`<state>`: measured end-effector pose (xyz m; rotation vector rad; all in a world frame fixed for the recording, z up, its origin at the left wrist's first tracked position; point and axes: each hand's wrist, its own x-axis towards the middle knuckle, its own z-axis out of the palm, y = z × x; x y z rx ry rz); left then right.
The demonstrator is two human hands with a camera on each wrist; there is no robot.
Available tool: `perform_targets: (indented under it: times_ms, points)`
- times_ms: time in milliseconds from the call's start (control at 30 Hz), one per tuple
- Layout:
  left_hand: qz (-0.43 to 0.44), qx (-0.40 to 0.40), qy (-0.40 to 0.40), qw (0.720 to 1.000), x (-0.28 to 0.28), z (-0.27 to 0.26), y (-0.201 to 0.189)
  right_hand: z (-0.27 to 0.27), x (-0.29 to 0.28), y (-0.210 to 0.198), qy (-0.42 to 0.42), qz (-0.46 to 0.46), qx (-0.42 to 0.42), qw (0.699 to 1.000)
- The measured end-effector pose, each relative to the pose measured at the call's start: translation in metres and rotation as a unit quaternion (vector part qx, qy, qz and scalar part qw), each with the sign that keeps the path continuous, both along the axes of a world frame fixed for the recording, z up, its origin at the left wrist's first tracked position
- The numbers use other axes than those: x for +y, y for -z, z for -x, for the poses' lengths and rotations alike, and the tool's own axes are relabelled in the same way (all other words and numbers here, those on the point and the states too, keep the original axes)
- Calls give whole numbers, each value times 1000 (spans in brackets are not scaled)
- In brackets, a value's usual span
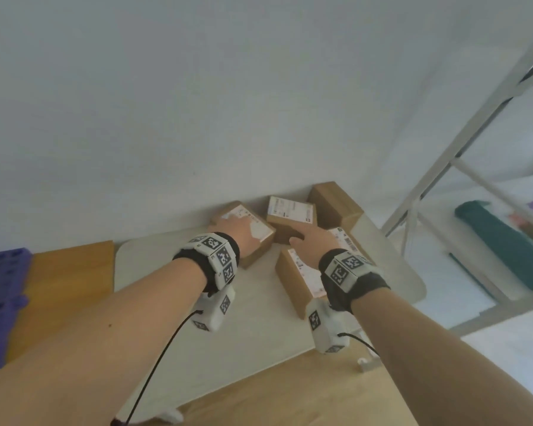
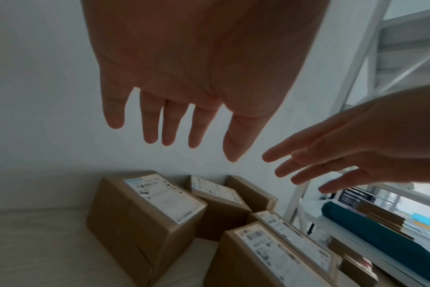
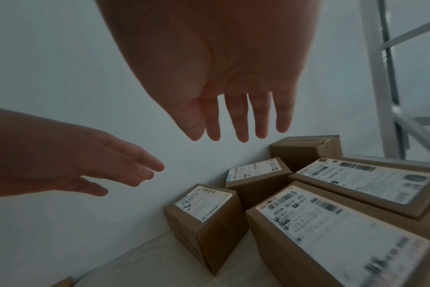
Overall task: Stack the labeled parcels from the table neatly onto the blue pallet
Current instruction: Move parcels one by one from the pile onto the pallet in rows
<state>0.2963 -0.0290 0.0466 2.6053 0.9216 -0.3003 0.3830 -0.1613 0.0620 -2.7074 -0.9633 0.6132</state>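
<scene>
Several brown cardboard parcels with white labels stand on the white table (image 1: 253,327) against the wall. My left hand (image 1: 239,230) hovers open over the left parcel (image 1: 256,241), fingers straight; in the left wrist view the left hand (image 2: 184,136) is clearly above that parcel (image 2: 147,213) and apart from it. My right hand (image 1: 308,242) hovers open over the near right parcel (image 1: 299,273); in the right wrist view the right hand (image 3: 233,126) hangs above this parcel (image 3: 331,233). A middle parcel (image 1: 291,210) sits behind them. The blue pallet (image 1: 0,302) lies at the far left.
An unlabeled brown box (image 1: 333,204) stands at the back right corner of the table. A white metal shelf rack (image 1: 474,127) with a teal item (image 1: 502,241) is to the right. A wooden surface (image 1: 68,272) lies between table and pallet.
</scene>
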Motion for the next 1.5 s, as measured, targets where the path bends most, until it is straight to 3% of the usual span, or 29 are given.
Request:
perform_targets:
  times_ms: [167,367,700,900,1233,1500]
  points:
    - [92,-19,-82,992,39,-4,18,-24,44,20,-64,27,6,998]
    - [137,-13,-178,974,73,-6,34,-52,91,45,-130,41,44,990]
    - [246,-25,-356,901,106,-41,69,-106,152,74,-180,51,83,979]
    - [307,-40,-410,858,107,-57,88,-120,169,96,-153,42,134,978]
    - [392,-71,-472,786,111,-69,109,-122,190,109,-187,96,168,963]
    - [399,-74,-483,776,111,-58,117,-114,190,116,-163,106,238,952]
